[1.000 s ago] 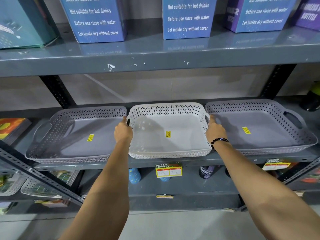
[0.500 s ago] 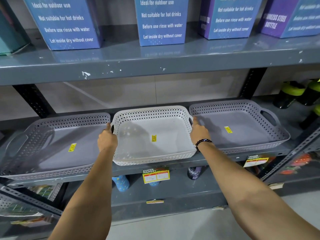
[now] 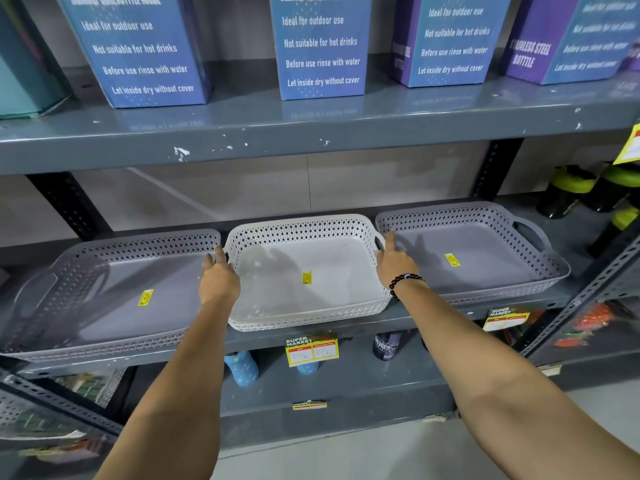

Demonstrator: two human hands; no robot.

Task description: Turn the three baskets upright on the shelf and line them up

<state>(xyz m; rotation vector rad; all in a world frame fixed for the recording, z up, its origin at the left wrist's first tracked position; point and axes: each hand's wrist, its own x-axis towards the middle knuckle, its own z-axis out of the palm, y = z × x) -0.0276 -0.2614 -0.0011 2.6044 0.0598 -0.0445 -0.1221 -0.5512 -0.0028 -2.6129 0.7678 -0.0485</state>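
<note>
Three shallow perforated baskets stand upright side by side on the middle shelf (image 3: 433,315). A grey basket (image 3: 138,240) is on the left, a white basket (image 3: 298,225) in the middle and a second grey basket (image 3: 467,211) on the right. Each has a yellow sticker on its floor. My left hand (image 3: 219,277) holds the white basket's left end, wedged against the left grey basket. My right hand (image 3: 394,265), with a dark bead bracelet at the wrist, holds its right handle, one finger stretched along the rim.
Blue and purple bottle boxes (image 3: 320,46) stand on the upper shelf (image 3: 311,133). Black bottles with green lids (image 3: 571,188) stand right of the baskets. Price tags (image 3: 311,348) hang on the shelf edge, with bottles (image 3: 240,368) on the shelf below. A slanted metal brace (image 3: 588,292) is at right.
The view has shifted to the right. Both hands stay at the ends of the white basket, and the three baskets keep their places.
</note>
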